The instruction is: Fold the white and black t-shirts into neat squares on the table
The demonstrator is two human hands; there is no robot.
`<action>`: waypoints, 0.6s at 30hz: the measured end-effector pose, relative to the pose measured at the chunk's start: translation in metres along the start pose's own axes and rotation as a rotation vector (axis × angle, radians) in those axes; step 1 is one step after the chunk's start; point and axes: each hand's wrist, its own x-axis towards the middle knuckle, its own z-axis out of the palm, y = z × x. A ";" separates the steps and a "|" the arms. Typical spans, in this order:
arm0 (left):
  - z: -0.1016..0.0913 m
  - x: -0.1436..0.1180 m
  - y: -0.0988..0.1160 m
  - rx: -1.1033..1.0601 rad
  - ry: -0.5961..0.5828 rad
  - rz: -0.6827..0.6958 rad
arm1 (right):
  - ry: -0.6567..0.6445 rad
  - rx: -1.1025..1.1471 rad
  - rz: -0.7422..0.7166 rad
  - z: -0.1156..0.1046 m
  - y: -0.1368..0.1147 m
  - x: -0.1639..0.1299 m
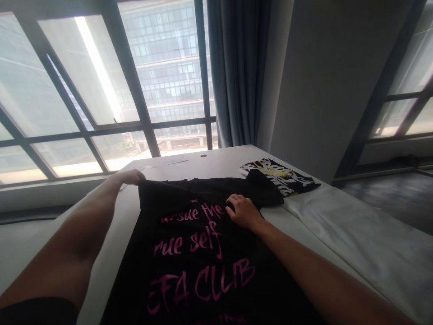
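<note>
A black T-shirt (203, 243) with pink lettering lies across the white table, stretching toward me. Its left part looks folded over, so the lettering's left ends are cut off. My left hand (133, 177) is closed on the shirt's far left corner, its fingertips partly hidden by the cloth. My right hand (244, 211) rests on the shirt's upper right part beside the lettering, fingers bent and thumb apart from them. To the right of that hand, a short sleeve (267, 189) spreads out over the table.
A black, white and yellow patterned garment (277, 176) lies at the table's far right. White cloth (365, 234) covers the right side. The white table (230, 158) has a round hole (203, 155) near its far edge. Beyond are windows (162, 58) and a grey-blue curtain (237, 72).
</note>
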 end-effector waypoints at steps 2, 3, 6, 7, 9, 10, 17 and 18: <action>-0.002 0.002 0.007 0.070 0.001 -0.005 | -0.001 0.003 -0.001 -0.001 0.000 0.000; -0.003 0.003 0.011 0.099 0.017 -0.007 | 0.000 0.003 -0.001 -0.001 -0.001 0.000; -0.003 0.005 0.024 0.264 0.117 0.010 | 0.001 0.006 -0.003 -0.002 -0.001 0.000; -0.003 0.005 0.028 0.317 0.147 0.020 | 0.000 0.006 -0.003 -0.002 -0.001 -0.001; 0.001 0.005 0.037 0.376 0.172 0.029 | -0.002 0.004 -0.001 -0.002 -0.001 -0.001; 0.004 0.005 0.042 0.372 0.165 0.028 | -0.002 0.002 -0.001 -0.002 -0.001 -0.001; 0.042 0.007 0.065 0.313 0.145 0.025 | 0.001 -0.004 -0.005 0.000 0.000 0.000; 0.049 0.007 0.065 0.294 0.130 0.024 | 0.005 -0.003 -0.005 0.000 0.000 0.000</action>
